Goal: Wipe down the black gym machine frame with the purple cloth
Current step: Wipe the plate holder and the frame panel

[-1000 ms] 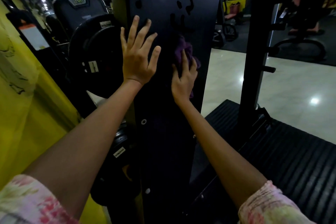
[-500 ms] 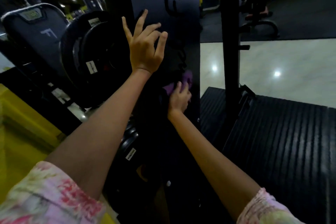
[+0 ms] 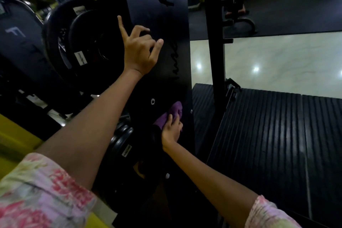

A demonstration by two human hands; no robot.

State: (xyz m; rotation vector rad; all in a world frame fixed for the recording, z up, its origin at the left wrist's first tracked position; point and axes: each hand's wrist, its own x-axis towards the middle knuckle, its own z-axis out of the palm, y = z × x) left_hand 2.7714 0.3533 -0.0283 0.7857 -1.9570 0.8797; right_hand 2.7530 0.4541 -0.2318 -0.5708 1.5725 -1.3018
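One black frame panel (image 3: 159,29) in a gym, ribbed mat (image 3: 268,126) beside. Two hands: left hand (image 3: 137,52) fingertips braced on panel, right hand (image 3: 171,130) presses one purple cloth (image 3: 171,114) lower down.

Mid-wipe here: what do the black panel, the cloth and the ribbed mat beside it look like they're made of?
Panel: likely painted or powder-coated sheet metal; flat, satin sheen, cut-out lettering, bolt heads.
Cloth: soft purple fabric, possibly microfibre; it bunches in folds under the right hand.
Mat: looks like black rubber; parallel ribs, dull gloss.
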